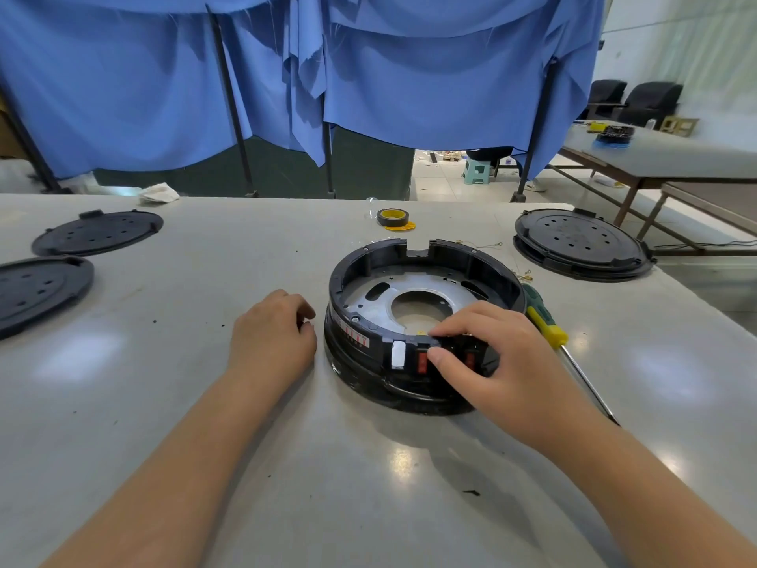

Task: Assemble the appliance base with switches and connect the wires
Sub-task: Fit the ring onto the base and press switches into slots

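Note:
A round black appliance base [409, 260] with a grey metal plate [368, 293] inside sits on the table, right of centre. Its front wall carries a white switch [398, 354] and two red switches [422, 361]. My right hand [491, 358] pinches the front wall at the switches, thumb on the outside between the red ones and fingers over the rim. My left hand [272, 334] rests on the table just left of the base, fingers curled, holding nothing that I can see. Thin wires with ring terminals [489, 244] lie behind the base.
A green and yellow screwdriver [547, 319] lies right of the base. A roll of tape [392, 217] sits behind it. Black round covers lie at the far right [581, 243] and at the left [96, 232], [37, 291]. Blue cloth hangs behind the table.

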`<action>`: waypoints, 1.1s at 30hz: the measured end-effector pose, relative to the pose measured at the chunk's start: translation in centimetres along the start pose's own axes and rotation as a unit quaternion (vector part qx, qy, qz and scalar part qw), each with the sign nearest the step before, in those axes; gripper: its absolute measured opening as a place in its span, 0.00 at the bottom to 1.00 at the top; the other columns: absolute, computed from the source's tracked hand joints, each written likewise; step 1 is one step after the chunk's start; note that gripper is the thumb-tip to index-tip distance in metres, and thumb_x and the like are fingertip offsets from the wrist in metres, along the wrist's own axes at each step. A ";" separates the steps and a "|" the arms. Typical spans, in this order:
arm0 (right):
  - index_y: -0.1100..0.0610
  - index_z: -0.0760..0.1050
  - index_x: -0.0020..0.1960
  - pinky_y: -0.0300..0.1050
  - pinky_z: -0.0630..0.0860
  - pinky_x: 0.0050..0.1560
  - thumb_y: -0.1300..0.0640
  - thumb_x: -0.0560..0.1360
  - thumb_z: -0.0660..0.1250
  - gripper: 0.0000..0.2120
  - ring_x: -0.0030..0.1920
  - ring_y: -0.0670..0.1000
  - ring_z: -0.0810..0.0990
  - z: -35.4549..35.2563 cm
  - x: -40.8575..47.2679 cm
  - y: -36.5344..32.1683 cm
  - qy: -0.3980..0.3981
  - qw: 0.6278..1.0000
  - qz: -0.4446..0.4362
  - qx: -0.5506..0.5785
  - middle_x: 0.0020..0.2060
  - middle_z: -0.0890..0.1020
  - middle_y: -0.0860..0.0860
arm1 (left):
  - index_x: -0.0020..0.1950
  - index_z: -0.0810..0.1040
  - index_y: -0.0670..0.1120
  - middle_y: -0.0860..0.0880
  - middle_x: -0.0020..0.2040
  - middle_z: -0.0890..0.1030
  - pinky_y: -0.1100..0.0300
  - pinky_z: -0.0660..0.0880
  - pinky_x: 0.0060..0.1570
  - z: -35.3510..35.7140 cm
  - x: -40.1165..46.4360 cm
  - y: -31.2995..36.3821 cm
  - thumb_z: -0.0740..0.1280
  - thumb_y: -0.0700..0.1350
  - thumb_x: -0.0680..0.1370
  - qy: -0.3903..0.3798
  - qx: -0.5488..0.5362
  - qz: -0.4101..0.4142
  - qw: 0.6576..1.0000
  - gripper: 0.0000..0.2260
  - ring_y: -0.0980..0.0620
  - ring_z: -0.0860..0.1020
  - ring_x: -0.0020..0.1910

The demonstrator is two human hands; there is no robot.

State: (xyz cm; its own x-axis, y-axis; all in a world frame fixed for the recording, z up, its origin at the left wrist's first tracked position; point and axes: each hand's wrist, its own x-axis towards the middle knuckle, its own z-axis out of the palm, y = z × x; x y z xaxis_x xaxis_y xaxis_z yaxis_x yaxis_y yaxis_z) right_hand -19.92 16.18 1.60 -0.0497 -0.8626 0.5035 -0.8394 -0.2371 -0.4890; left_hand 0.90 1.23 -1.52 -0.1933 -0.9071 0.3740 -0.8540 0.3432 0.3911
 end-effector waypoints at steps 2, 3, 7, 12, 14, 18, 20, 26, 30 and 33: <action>0.46 0.80 0.49 0.34 0.64 0.58 0.48 0.72 0.68 0.07 0.52 0.39 0.74 0.0 0.0 0.0 0.000 1.000 0.000 0.002 0.44 0.78 0.36 | 0.51 0.82 0.47 0.48 0.49 0.78 0.57 0.70 0.47 -0.2 -0.1 0.0 0.66 0.40 0.74 -0.010 -0.040 -0.001 0.999 0.09 0.47 0.77 0.49; 0.46 0.80 0.50 0.34 0.65 0.58 0.48 0.72 0.68 0.07 0.52 0.39 0.74 0.0 0.0 0.1 0.000 1.000 0.002 0.003 0.45 0.78 0.36 | 0.53 0.81 0.47 0.48 0.51 0.77 0.59 0.69 0.47 -0.3 -0.1 0.0 0.66 0.40 0.74 -0.017 -0.061 -0.008 0.998 0.09 0.48 0.77 0.49; 0.47 0.81 0.49 0.37 0.66 0.59 0.50 0.72 0.69 0.07 0.52 0.39 0.74 -0.1 0.1 0.1 0.003 1.000 0.000 0.003 0.45 0.79 0.37 | 0.60 0.79 0.46 0.44 0.60 0.76 0.55 0.69 0.54 -0.5 -0.1 -0.4 0.65 0.49 0.76 -0.060 0.015 -0.081 0.995 0.15 0.43 0.73 0.60; 0.47 0.81 0.49 0.39 0.67 0.58 0.50 0.73 0.70 0.06 0.51 0.39 0.75 -0.1 0.1 0.1 0.006 1.000 -0.001 0.003 0.45 0.79 0.37 | 0.50 0.81 0.50 0.46 0.53 0.77 0.54 0.65 0.46 -0.7 -0.8 -0.2 0.65 0.53 0.74 -0.047 0.093 -0.076 0.992 0.11 0.43 0.72 0.55; 0.46 0.80 0.49 0.39 0.68 0.58 0.50 0.73 0.70 0.06 0.51 0.40 0.75 -0.1 0.0 0.1 0.006 1.000 -0.003 0.003 0.45 0.79 0.37 | 0.48 0.79 0.50 0.48 0.50 0.79 0.55 0.69 0.46 -1.0 -1.0 0.2 0.69 0.50 0.71 -0.037 0.018 -0.068 0.997 0.08 0.45 0.75 0.51; 0.45 0.80 0.51 0.40 0.69 0.58 0.48 0.73 0.67 0.08 0.52 0.40 0.75 -0.1 0.0 0.1 -0.002 1.000 0.001 0.002 0.45 0.78 0.36 | 0.46 0.77 0.51 0.53 0.41 0.80 0.58 0.70 0.39 -1.9 -1.4 0.9 0.71 0.42 0.69 -0.010 -0.133 -0.050 0.990 0.09 0.48 0.78 0.39; 0.45 0.80 0.50 0.40 0.68 0.59 0.48 0.72 0.68 0.08 0.52 0.39 0.74 -0.1 0.1 0.1 0.000 1.000 -0.001 0.004 0.45 0.78 0.35 | 0.46 0.78 0.52 0.53 0.36 0.79 0.60 0.71 0.36 -2.6 -1.5 1.1 0.72 0.42 0.68 0.019 -0.181 -0.028 0.983 0.09 0.53 0.77 0.34; 0.45 0.80 0.51 0.38 0.68 0.59 0.47 0.73 0.67 0.08 0.53 0.39 0.74 -0.1 0.0 0.1 -0.003 1.000 0.006 0.002 0.46 0.78 0.36 | 0.48 0.77 0.54 0.52 0.34 0.78 0.70 0.71 0.34 -4.0 -2.8 2.8 0.72 0.40 0.70 0.065 -0.264 0.082 0.959 0.12 0.56 0.76 0.32; 0.46 0.80 0.51 0.42 0.70 0.58 0.48 0.73 0.68 0.08 0.52 0.42 0.75 -0.2 0.0 0.1 -0.005 1.000 0.012 0.005 0.45 0.79 0.38 | 0.51 0.77 0.52 0.56 0.35 0.77 0.73 0.71 0.38 -4.1 -3.9 3.8 0.74 0.38 0.70 0.049 -0.273 0.171 0.946 0.14 0.54 0.76 0.33; 0.47 0.80 0.50 0.44 0.72 0.57 0.49 0.73 0.68 0.07 0.51 0.43 0.76 -0.3 0.0 0.1 -0.001 1.000 0.015 0.004 0.45 0.79 0.39 | 0.53 0.76 0.54 0.55 0.37 0.77 0.69 0.73 0.37 -3.9 -4.6 4.4 0.73 0.40 0.71 0.021 -0.275 0.206 0.939 0.14 0.53 0.77 0.34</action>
State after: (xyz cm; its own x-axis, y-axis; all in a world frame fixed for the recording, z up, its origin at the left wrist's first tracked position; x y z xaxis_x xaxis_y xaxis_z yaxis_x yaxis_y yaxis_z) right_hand -20.21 16.30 1.77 -0.0741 -0.8702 0.4871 -0.8330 -0.2145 -0.5100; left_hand -0.05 7.89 1.75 -0.4232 -0.6638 0.6167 -0.3303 0.7468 0.5772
